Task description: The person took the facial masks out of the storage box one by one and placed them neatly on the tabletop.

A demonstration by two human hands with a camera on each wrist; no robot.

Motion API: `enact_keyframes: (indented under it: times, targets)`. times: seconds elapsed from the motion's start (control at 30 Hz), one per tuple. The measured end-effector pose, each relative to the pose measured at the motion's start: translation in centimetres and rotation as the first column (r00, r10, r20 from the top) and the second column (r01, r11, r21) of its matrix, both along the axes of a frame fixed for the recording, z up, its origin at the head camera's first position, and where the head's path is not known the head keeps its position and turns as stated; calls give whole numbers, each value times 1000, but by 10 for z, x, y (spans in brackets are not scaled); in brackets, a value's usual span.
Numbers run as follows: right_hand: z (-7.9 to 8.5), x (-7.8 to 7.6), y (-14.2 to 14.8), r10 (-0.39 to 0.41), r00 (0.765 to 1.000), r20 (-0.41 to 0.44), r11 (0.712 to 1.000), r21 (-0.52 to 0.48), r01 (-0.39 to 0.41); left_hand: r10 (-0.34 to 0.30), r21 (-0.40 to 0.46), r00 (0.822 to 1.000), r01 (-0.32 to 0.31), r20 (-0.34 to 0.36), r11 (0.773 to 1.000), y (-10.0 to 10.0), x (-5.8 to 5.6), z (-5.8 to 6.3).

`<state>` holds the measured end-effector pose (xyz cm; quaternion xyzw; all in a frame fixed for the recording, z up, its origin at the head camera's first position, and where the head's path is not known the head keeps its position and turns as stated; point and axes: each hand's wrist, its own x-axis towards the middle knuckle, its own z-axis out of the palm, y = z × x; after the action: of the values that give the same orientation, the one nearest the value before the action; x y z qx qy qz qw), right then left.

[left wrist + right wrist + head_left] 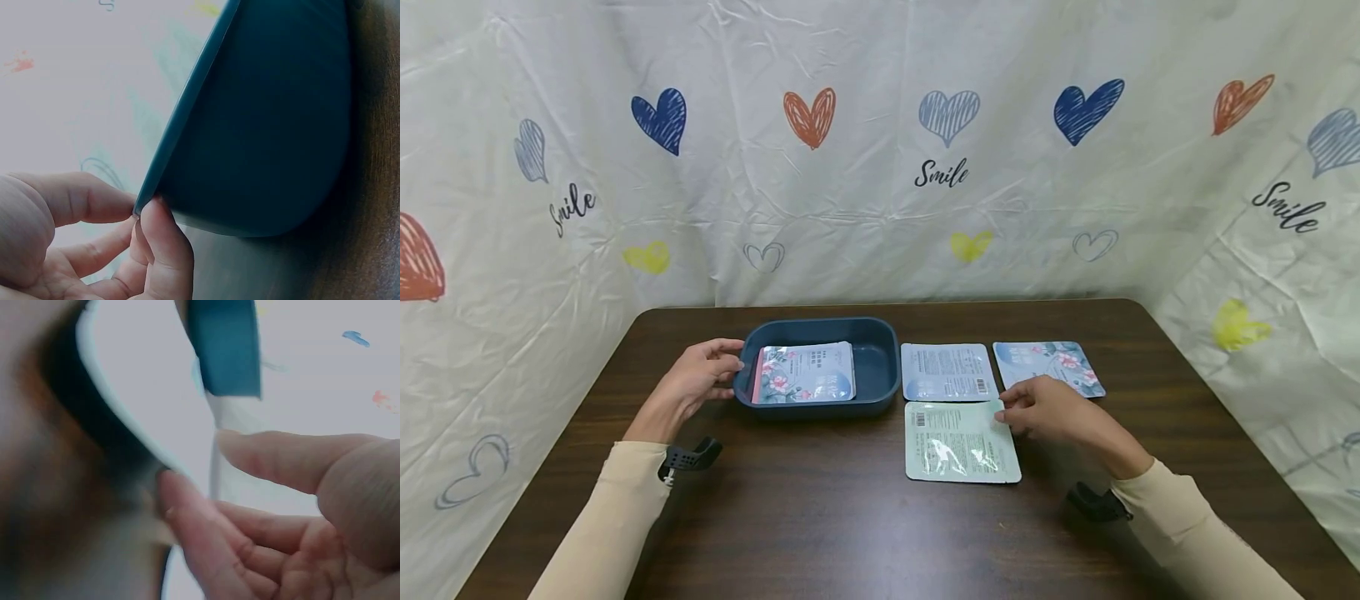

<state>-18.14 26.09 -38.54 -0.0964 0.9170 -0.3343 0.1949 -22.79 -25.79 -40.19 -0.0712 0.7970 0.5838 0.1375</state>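
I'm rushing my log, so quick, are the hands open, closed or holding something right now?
Left hand: closed, pinching the rim of the dark blue tub.
Right hand: closed, pinching a corner of the pale green sachet.

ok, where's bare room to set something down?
Most room: table in front of the tray, left of the green packet. Some inside, right of the stack. Crowded: right of the tray, with two blue packets, the green one and the right hand.

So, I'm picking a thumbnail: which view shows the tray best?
The head view: nearly the whole tray, inside included. Left wrist shows only part of its outer side and rim; right wrist, just a small piece.
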Motion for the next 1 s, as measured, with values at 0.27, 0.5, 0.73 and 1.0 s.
enact_keyframes:
  times: [0.27, 0.5, 0.73, 1.0]
  targets:
    - [13, -9, -7, 38, 992, -121, 997, 66, -30, 1, -3, 1000, -1, 13, 1000, -1, 0, 0]
    - [13, -23, -20, 1, 998, -58, 972, -236, -14, -11, -3, 1000, 11, 6, 1000, -1, -2, 0]
    - [11, -32, -38, 34, 999, 16, 901, -433, -24, -15, 5, 1000, 15, 4, 1000, 0, -1, 0]
    - [20, -40, -61, 38, 998, 51, 825, -565, -2, -19, 4, 1000, 19, -4, 1000, -3, -2, -2]
